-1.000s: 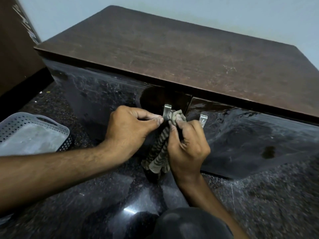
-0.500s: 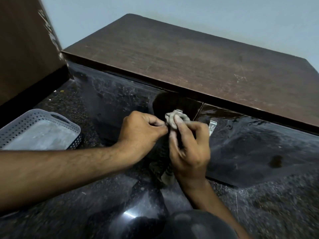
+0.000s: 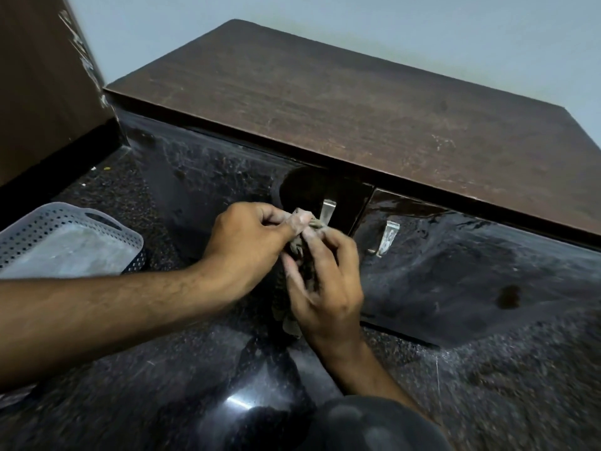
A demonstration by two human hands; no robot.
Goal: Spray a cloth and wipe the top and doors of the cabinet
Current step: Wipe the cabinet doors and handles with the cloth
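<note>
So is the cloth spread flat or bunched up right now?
Bunched up. The cloth is crumpled between the left hand and right hand, its tail hanging below, beside the door handle.

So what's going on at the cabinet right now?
A person crouches before the cabinet, both hands bunched on a striped cloth in front of the left door's metal handle. The left hand pinches its top; the right hand grips lower down. The right door's handle is untouched. A perforated basket sits on the floor.
</note>
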